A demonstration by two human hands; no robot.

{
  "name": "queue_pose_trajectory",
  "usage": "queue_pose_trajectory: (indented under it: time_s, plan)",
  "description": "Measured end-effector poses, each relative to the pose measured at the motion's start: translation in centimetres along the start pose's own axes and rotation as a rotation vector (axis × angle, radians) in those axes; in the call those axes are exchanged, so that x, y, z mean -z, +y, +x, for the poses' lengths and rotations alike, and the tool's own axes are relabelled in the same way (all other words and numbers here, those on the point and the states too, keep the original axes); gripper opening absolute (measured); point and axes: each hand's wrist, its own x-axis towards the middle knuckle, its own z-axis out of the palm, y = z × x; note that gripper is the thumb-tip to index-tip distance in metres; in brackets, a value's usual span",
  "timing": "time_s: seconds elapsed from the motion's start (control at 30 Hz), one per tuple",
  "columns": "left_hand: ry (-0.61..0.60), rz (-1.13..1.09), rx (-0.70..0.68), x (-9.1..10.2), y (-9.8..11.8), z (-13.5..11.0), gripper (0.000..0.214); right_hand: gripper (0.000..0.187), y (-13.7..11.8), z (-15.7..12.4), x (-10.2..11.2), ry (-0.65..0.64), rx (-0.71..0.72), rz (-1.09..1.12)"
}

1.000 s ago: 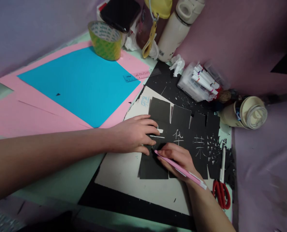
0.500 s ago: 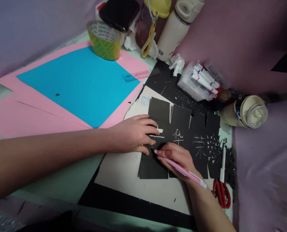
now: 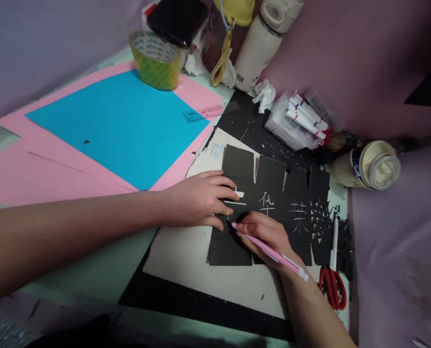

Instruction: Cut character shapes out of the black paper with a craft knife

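My left hand (image 3: pixel 204 200) lies flat with fingers spread on the leftmost black paper strip (image 3: pixel 231 249), partly covering a cut-out character. In my right hand (image 3: pixel 268 234) is a slim pink pen-like craft knife (image 3: pixel 269 250), gripped like a pencil. Its dark tip rests at the strip, close to my left thumb and below a white cut line. To the right, further black strips carry pale characters, two of them plainly readable (image 3: pixel 267 203). All the strips lie on a white board (image 3: pixel 179 253), and the rightmost one is cut into many small holes.
Red-handled scissors (image 3: pixel 333 287) lie at the right among black scraps. Behind are a box of markers (image 3: pixel 295 121), a paper cup (image 3: pixel 371 166), a white bottle (image 3: pixel 259 50), a tape roll (image 3: pixel 157 63) and a phone (image 3: pixel 177 19). Blue paper (image 3: pixel 121 130) and a clear ruler (image 3: pixel 204 114) lie left.
The view has shifted very slightly. Both hands and the pink craft knife keep almost the same place on the leftmost strip.
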Motion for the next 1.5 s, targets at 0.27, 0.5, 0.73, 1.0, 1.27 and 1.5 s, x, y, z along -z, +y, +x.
queue_pose_trajectory:
  time_s: [0.27,0.5,0.73,1.0,1.27,1.5]
  plan:
    - [0.005,-0.034,0.021,0.1,0.1,0.0,0.034,0.016,-0.2,-0.3,-0.3,0.047,-0.015,-0.036]
    - [-0.007,-0.068,0.064,0.3,0.3,0.1,0.036,0.026,0.1,-0.7,-0.5,0.103,-0.06,0.024]
    - [0.021,-0.068,0.123,0.3,0.6,0.2,0.025,0.026,0.1,-0.1,-0.6,0.191,-0.146,0.071]
    - [0.05,-0.003,0.184,0.3,1.0,0.2,0.023,0.021,0.0,0.1,-0.5,0.214,-0.215,0.099]
    - [-0.035,0.134,0.257,1.1,2.8,0.9,0.052,0.013,0.1,-0.3,-0.6,0.294,-0.37,0.093]
    - [0.044,0.247,0.188,0.2,3.1,1.1,0.022,0.011,0.1,-0.2,-0.7,0.299,-0.368,0.108]
